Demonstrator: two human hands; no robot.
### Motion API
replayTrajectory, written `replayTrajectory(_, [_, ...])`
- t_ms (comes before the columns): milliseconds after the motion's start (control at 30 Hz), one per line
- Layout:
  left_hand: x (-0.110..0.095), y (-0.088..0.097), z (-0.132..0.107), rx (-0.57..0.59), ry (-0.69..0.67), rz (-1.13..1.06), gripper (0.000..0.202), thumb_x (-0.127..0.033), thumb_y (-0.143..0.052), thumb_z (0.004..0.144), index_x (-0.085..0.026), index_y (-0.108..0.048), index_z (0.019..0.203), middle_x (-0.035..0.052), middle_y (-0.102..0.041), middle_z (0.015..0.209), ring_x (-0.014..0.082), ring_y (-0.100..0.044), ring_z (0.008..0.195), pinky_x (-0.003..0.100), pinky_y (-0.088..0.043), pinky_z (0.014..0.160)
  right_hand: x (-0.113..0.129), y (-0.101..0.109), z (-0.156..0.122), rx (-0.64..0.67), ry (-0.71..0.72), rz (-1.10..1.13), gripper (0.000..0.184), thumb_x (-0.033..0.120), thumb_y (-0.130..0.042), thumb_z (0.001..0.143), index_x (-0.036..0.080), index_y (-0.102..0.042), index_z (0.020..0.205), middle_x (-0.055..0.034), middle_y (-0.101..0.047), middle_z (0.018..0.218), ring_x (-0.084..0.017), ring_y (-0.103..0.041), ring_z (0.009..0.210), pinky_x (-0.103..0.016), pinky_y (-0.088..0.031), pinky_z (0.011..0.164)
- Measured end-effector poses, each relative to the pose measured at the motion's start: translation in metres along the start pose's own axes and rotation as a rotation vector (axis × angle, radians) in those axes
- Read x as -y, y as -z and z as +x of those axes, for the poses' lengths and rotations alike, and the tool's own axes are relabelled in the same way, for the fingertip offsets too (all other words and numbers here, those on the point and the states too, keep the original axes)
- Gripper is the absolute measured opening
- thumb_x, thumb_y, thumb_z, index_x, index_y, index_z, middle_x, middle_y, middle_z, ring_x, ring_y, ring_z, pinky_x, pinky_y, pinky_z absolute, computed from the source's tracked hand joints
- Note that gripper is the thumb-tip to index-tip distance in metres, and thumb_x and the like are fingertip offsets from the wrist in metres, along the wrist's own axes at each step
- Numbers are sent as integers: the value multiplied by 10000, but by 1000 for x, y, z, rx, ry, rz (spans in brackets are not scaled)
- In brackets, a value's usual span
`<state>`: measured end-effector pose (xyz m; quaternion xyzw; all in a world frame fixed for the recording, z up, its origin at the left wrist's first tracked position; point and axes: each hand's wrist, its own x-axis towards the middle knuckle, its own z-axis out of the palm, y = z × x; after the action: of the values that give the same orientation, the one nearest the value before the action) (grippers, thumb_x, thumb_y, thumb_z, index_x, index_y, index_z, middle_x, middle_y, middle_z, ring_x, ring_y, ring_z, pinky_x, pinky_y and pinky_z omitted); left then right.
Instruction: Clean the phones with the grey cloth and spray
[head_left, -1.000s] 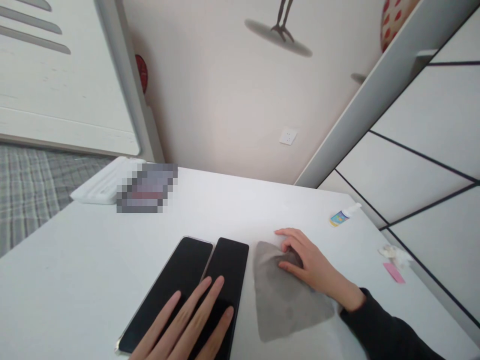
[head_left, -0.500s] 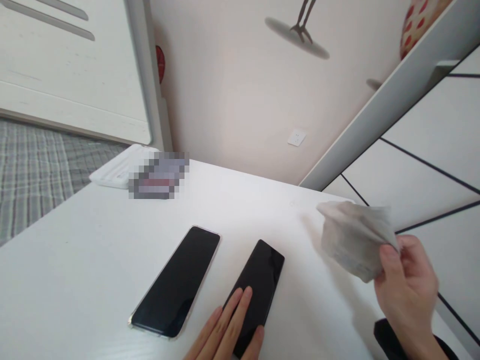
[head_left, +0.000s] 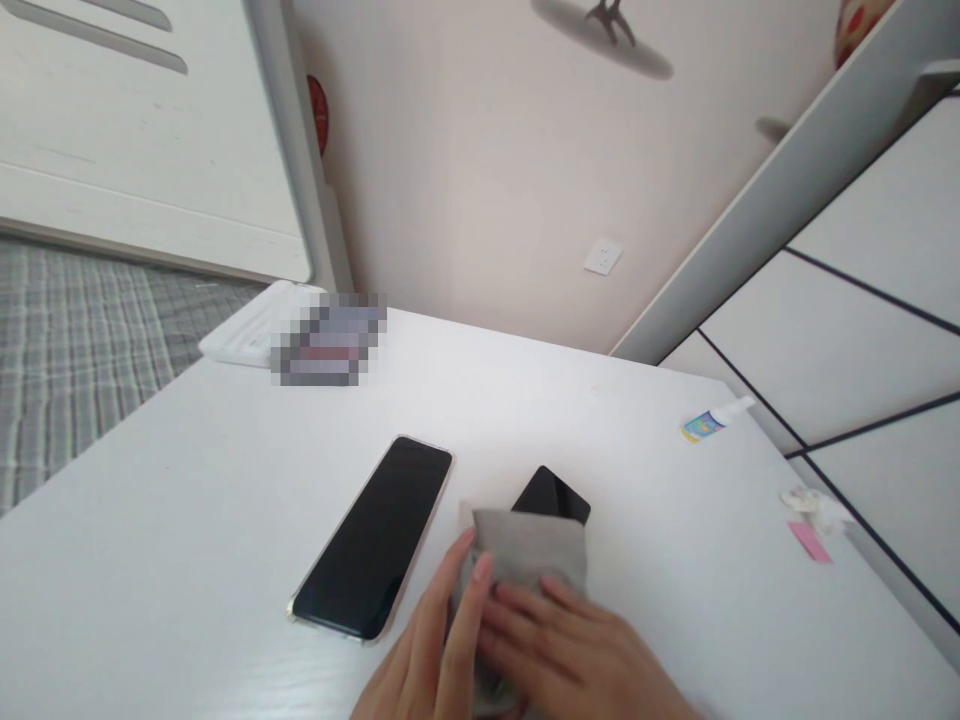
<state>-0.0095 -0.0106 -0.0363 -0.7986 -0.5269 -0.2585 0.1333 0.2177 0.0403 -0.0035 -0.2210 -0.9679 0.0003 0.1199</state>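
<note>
A black phone (head_left: 551,492) lies on the white table, mostly covered by a grey cloth (head_left: 529,540). Flat on top of the cloth lies my right hand (head_left: 570,645), its fingers stretched out and slightly blurred. My left hand (head_left: 431,640) is open, with extended fingers at the left edge of the phone and cloth; its thumb is hidden. To the left, a second phone (head_left: 375,535) in a clear case rests with its dark screen up, touched by neither hand.
A small bottle (head_left: 703,427) with a white nozzle lies at the back right. Near the right edge are a pink slip (head_left: 809,541) and crumpled white scraps (head_left: 814,505). A white packet (head_left: 251,325) and a pixelated item (head_left: 330,340) sit at the far left corner of the table (head_left: 187,520).
My right hand has brought the grey cloth from the right, in the air, down onto the phone. The bottle and pink slip now show. The view has shifted slightly.
</note>
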Motion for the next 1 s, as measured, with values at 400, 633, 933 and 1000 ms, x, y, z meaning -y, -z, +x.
replayTrajectory(400, [4, 8, 5, -15, 18, -129, 735, -391, -445, 1073, 34, -221, 1629, 307, -482, 1582, 336, -584, 1409, 378, -606, 1014, -9, 12, 4, 53, -201, -59, 759, 644, -496, 1057, 156, -395, 1629, -76, -462, 1632, -248, -519, 1474, -417, -455, 1221])
replayTrajectory(633, [7, 8, 6, -33, 45, -208, 704, -349, -430, 1073, 22, -218, 1632, 327, -488, 1563, 372, -568, 1412, 423, -613, 996, 9, -1, 11, 89, -21, -11, 603, 403, -470, 1126, 177, -303, 1659, 16, -376, 1675, -173, -390, 1553, -357, -370, 1271])
replayTrajectory(933, [5, 8, 5, -29, 55, -234, 776, -377, -460, 1071, 8, -126, 1655, 335, -472, 1574, 370, -579, 1399, 426, -615, 980, -6, 5, 0, 29, -149, -35, 772, 611, -510, 1062, 129, -348, 1644, -81, -435, 1652, -261, -454, 1521, -439, -397, 1262])
replayTrajectory(1000, [5, 8, 5, -16, 57, -215, 758, -371, -440, 1076, 2, -129, 1658, 334, -493, 1557, 387, -583, 1387, 446, -619, 969, 9, -2, 3, 27, -8, -22, 550, 430, -460, 1127, 193, -405, 1619, 5, -486, 1620, -176, -485, 1495, -343, -371, 1270])
